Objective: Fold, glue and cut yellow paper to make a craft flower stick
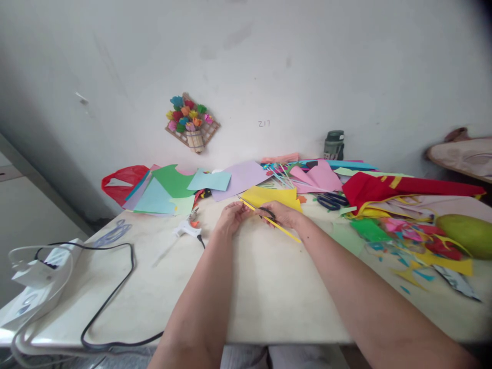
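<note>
My right hand (282, 212) is closed on a pair of scissors (266, 214) with dark handles, its fingers in the loops. The blades point left toward my left hand (233, 215). My left hand pinches one end of a narrow yellow paper strip (286, 232), which runs right along the scissors and below my right hand. Just behind both hands lies a yellow paper sheet (274, 195). The exact contact of blades and strip is too small to make out.
A white glue gun (186, 229) lies left of my hands. A power strip (42, 279) with a black cable (111, 297) occupies the left side. Coloured sheets (175, 179) line the wall. Dark-handled scissors (331, 200), paper scraps (407, 256) and a green fruit (467, 236) lie right.
</note>
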A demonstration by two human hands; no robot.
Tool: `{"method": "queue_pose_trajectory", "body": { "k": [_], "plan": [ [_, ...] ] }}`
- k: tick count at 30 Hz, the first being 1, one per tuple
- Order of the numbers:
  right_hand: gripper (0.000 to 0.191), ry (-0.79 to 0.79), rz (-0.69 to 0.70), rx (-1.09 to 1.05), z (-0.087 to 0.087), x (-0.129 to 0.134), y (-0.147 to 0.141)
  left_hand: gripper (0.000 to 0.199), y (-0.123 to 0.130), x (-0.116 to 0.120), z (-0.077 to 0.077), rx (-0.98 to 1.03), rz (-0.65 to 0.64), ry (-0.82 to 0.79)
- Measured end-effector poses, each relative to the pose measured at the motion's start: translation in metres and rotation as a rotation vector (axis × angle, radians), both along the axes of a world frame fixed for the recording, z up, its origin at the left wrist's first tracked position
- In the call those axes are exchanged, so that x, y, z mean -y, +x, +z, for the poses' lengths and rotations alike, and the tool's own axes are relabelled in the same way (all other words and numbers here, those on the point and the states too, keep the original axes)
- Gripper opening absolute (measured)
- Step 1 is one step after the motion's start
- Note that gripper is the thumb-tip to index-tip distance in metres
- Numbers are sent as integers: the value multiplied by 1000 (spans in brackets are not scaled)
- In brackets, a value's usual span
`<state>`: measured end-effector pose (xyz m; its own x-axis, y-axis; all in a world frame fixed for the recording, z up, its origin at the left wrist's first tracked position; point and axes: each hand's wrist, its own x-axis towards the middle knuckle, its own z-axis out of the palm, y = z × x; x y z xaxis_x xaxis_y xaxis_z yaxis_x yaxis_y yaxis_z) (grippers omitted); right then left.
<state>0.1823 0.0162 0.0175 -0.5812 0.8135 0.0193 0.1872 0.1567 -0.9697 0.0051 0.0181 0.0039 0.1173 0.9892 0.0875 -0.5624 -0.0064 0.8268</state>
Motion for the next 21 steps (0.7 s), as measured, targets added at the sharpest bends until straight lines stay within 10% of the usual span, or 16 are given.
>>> {"method": "queue_pose_trajectory", "body": {
  "k": [21],
  "plan": [
    [32,-10,-73,-82,4,4,-4,3,3,4,2,-56,-33,31]
  ]
}}
